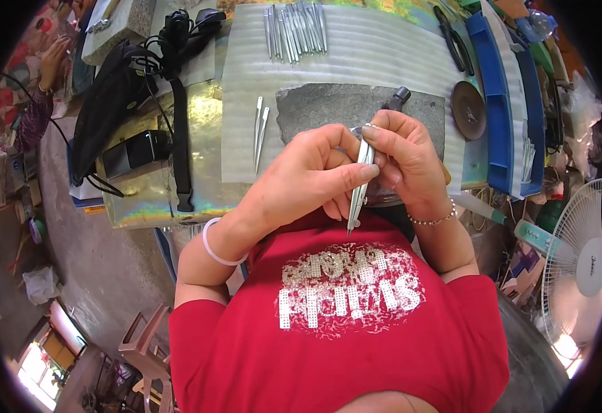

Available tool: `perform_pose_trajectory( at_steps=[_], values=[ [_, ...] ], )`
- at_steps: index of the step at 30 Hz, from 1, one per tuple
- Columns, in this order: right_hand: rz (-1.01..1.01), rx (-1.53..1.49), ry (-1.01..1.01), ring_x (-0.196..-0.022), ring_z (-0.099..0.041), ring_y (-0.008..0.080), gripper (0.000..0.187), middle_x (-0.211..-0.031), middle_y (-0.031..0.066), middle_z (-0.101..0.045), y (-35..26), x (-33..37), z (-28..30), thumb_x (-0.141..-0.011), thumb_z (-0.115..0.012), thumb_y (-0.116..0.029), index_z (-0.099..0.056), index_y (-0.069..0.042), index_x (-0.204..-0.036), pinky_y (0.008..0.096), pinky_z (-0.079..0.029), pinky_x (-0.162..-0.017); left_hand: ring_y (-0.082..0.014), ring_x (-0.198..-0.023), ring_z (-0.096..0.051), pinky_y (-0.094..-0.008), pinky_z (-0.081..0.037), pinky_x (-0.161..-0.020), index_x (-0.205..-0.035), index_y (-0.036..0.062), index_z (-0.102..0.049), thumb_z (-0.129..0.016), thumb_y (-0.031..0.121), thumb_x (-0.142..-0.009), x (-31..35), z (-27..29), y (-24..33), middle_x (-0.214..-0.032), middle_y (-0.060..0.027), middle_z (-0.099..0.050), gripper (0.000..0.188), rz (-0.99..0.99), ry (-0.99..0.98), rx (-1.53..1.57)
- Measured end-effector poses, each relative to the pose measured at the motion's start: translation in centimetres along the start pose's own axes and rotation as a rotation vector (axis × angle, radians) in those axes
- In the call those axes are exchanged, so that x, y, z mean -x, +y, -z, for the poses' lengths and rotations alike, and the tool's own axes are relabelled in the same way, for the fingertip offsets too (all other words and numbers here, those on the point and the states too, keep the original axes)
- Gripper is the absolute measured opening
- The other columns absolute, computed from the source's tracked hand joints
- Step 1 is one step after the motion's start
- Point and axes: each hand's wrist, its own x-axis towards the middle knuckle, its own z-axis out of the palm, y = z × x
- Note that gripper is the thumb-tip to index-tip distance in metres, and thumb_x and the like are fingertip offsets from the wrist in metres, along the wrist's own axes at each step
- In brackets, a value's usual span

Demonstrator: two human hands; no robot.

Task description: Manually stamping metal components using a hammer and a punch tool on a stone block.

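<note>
Close above the near edge of the workbench, both my hands meet on a slim silver metal tool (359, 189). It looks like a drawing compass, with a pointed lower end and a small knob near it. My left hand (311, 172) pinches its shaft with the thumb in front. Near the tool's top, my right hand (403, 148) is closed, thumb and fingertips on it. Behind the hands lies a dark grey stone slab (321, 103). On the slab rests a hammer (397, 100), its handle partly hidden by my right hand. Two slender pointed metal pieces (261, 134) lie left of the slab.
A bundle of silver metal pieces (297, 33) lies on the pale foam sheet (242, 82). Pliers (454, 41), a round brown dish (468, 110) and a blue tray (490, 103) stand right. A black bag (108, 113) is left; a fan (576, 265) stands lower right.
</note>
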Motion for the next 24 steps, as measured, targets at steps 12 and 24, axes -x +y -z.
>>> perform_pose_trajectory(
  at_steps=[12, 24],
  values=[
    [0.118, 0.084, 0.089, -0.040, -0.042, 0.0023, 0.014, -0.060, -0.0004, -0.055, 1.2, 0.5, 0.0, -0.088, -0.061, -0.013, -0.055, -0.005, -0.078, 0.0160, -0.031, -0.036, -0.0061, -0.047, -0.056, -0.0179, -0.044, -0.040, -0.087, 0.0016, -0.048, -0.066, 0.017, -0.086, -0.9, 0.1, 1.0, -0.058, -0.0004, -0.055, 0.024, 0.022, -0.029, -0.207],
    [0.028, -0.141, 0.099, -0.040, -0.040, 0.0016, 0.011, -0.060, -0.0010, -0.054, 1.0, 1.0, 0.7, -0.089, -0.058, -0.011, -0.056, -0.006, -0.079, 0.0154, -0.031, -0.034, -0.0092, -0.046, -0.058, -0.0184, -0.045, -0.039, -0.089, 0.0018, -0.048, -0.063, 0.019, -0.089, -1.8, -0.6, 2.0, -0.058, -0.0043, -0.059, 0.023, 0.142, -0.076, -0.059]
  ],
)
